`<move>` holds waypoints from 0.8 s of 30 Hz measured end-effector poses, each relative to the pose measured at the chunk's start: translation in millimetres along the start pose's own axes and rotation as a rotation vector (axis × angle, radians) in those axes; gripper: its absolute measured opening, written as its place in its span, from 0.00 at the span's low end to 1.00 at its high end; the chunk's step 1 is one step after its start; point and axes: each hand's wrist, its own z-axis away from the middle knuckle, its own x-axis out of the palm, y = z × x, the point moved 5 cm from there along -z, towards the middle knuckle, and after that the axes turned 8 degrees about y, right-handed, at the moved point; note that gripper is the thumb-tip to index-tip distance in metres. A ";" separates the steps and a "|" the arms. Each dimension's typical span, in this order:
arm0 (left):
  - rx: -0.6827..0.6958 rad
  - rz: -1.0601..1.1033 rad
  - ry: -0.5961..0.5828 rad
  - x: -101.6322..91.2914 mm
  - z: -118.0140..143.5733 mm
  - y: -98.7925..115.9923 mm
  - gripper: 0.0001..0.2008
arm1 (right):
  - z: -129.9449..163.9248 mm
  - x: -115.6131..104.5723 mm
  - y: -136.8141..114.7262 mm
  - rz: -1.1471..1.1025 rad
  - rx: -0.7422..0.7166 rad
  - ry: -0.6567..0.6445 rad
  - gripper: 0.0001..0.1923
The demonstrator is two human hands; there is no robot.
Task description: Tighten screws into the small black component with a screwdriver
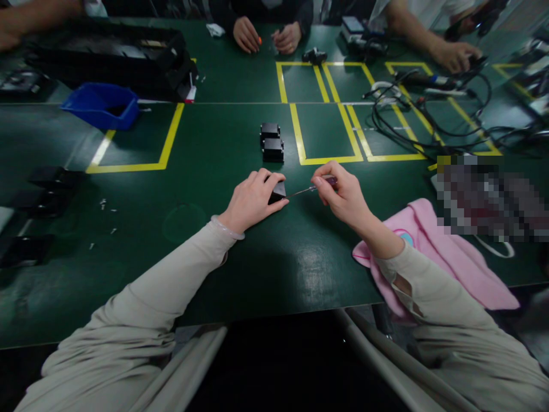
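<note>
My left hand (255, 200) holds a small black box-shaped part (278, 191) down on the green table, its fingers wrapped over the top and side. In my right hand (341, 191) is a screwdriver (306, 190), gripped by its dark reddish handle. The thin shaft points left, and its tip meets the right edge of the black part; whether a screw is there is too small to tell. Just beyond my left hand stand two similar black parts (273, 149), one behind the other, with small shiny bits at their sides.
Loose screws (103, 203) lie at left near more black parts (43, 200). A blue bin (103, 106) and black trays (115, 60) stand far left. A pink cloth (446, 252) lies under my right forearm. Cables (429, 109) tangle far right. Other people's hands (287, 39) work across the table.
</note>
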 end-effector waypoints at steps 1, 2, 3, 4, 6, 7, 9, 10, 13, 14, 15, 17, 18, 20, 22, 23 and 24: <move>0.000 0.001 0.000 0.0 0.1 0.1 0.23 | 0.2 -0.1 -0.3 0.000 -0.004 0.005 0.14; 0.000 0.001 0.001 -0.1 0.2 0.2 0.23 | 0.4 -0.1 -0.6 -0.002 -0.007 0.011 0.13; -0.001 0.001 0.000 -0.1 0.3 0.3 0.23 | 0.6 -0.2 -0.9 -0.004 -0.009 0.017 0.13; -0.001 0.000 -0.004 -0.2 0.3 0.4 0.23 | 0.8 -0.1 -1.1 -0.006 -0.010 0.020 0.12; -0.004 -0.003 -0.009 -0.4 0.2 0.5 0.23 | 0.8 -0.2 -1.8 -0.007 -0.016 0.019 0.12; -0.004 -0.003 -0.011 -0.5 0.1 0.5 0.23 | 0.7 -0.2 -2.0 -0.006 -0.019 0.014 0.12; -0.004 0.000 -0.012 -0.7 -0.1 0.5 0.23 | 0.4 -0.1 -1.9 0.001 -0.024 0.000 0.12; -0.004 0.002 -0.011 -0.7 -0.1 0.4 0.23 | 0.3 -0.1 -1.6 0.007 -0.022 -0.006 0.13; -0.002 0.006 -0.004 -0.8 -0.2 0.3 0.23 | 0.3 -0.3 -0.6 0.015 -0.008 -0.003 0.14; -0.003 0.006 -0.002 -0.9 -0.2 0.3 0.23 | 0.5 -0.4 -0.6 0.013 -0.006 0.002 0.13; -0.004 0.006 -0.002 -0.9 -0.2 0.4 0.23 | 0.6 -0.4 -0.9 0.010 -0.007 0.006 0.13; -0.007 0.007 -0.003 -0.9 -0.2 0.6 0.23 | 0.6 -0.4 -2.0 0.010 -0.011 0.010 0.12; -0.008 0.008 -0.005 -0.8 -0.2 0.6 0.23 | 0.4 -0.3 -2.5 0.011 -0.013 0.008 0.12; -0.009 0.011 -0.005 -0.6 -0.1 0.6 0.24 | 0.0 -0.2 -3.2 0.011 -0.016 0.000 0.12; -0.010 0.012 -0.004 -0.3 -0.1 0.4 0.23 | -0.3 -0.1 -3.3 0.009 -0.022 -0.008 0.13; -0.011 0.011 -0.004 -0.2 -0.1 0.3 0.23 | -0.3 -0.2 -3.1 0.008 -0.027 -0.007 0.13; -0.010 0.010 -0.005 -0.2 -0.1 0.2 0.23 | -0.2 -0.3 -2.8 0.008 -0.032 -0.005 0.12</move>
